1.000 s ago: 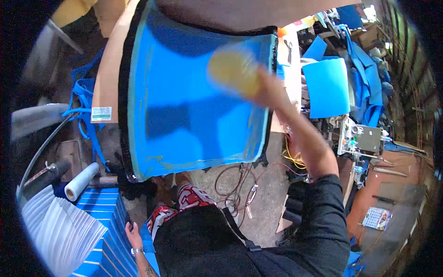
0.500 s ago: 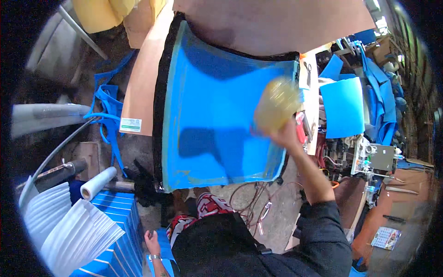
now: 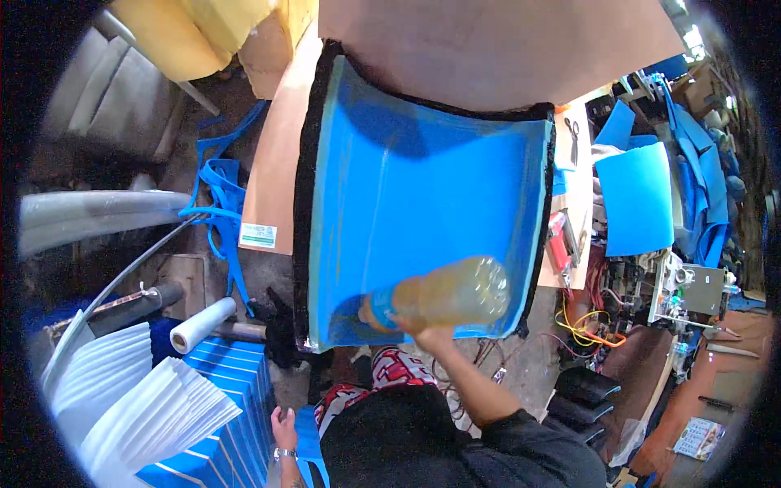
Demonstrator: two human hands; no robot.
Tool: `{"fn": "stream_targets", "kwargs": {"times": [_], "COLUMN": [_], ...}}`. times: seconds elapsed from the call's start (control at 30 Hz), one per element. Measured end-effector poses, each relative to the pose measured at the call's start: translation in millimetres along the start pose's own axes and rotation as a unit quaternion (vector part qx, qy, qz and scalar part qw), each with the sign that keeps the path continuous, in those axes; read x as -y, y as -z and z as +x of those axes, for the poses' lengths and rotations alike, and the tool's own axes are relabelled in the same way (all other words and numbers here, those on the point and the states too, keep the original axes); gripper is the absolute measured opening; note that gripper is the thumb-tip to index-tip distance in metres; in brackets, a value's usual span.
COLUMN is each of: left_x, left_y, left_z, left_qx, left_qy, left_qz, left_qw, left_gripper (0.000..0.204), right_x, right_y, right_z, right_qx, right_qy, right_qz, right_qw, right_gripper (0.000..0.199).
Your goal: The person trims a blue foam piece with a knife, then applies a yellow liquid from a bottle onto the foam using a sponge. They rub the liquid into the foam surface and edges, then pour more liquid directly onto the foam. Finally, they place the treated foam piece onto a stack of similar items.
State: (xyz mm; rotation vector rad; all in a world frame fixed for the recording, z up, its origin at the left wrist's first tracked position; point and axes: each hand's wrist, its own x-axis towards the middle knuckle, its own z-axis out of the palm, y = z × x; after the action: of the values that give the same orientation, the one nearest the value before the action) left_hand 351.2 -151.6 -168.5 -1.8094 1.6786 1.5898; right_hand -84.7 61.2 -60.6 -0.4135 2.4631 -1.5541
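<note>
The right hand [image 3: 427,332] grips a plastic bottle [image 3: 443,297] over the blue sheet [image 3: 423,187], fingers largely hidden; the left hand [image 3: 285,429] hangs loosely open below.

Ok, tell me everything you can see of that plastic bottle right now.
The plastic bottle is clear, ribbed at its base and filled with amber liquid. It lies tilted roughly sideways, base to the right, neck to the left with a blue band. The right hand grips it from below, over the near edge of the blue sheet.

The right hand [image 3: 425,327] was raised with its arm bent, fingers closed in a grip; the left hand [image 3: 284,427] hung low, loosely open.
</note>
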Motion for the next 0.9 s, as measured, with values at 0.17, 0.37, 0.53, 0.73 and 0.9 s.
{"fn": "stream_targets", "kwargs": {"times": [0.17,0.37,0.53,0.73,0.9], "left_x": [-33.4,-19.2,-12.2,-32.9,-38.3], "left_y": [13.8,38.0,34.1,49.4,57.7], "left_z": [-9.5,-7.4,-1.5,18.4,26.8], "left_qx": [-0.016,-0.024,-0.003,0.001,0.011], "left_qy": [-0.091,-0.063,-0.019,-0.093,-0.110], "left_qz": [0.046,0.093,0.100,0.136,0.175], "left_qw": [0.995,0.993,0.995,0.986,0.978], "left_gripper": [0.055,0.060,0.060,0.051,0.049], "right_x": [-1.5,28.2,-4.8,-47.1,-30.1], "right_y": [-1.4,-26.9,-16.0,128.6,51.2], "right_z": [185.3,239.3,6.9,6.8,-14.0], "right_qx": [-0.253,-0.348,0.001,-0.181,-0.180], "right_qy": [0.272,0.125,0.047,-0.017,0.030], "right_qz": [-0.366,-0.097,-0.100,-0.192,-0.209], "right_qw": [0.853,0.924,0.994,0.964,0.961], "right_gripper": [0.040,0.043,0.053,0.055,0.057]}}
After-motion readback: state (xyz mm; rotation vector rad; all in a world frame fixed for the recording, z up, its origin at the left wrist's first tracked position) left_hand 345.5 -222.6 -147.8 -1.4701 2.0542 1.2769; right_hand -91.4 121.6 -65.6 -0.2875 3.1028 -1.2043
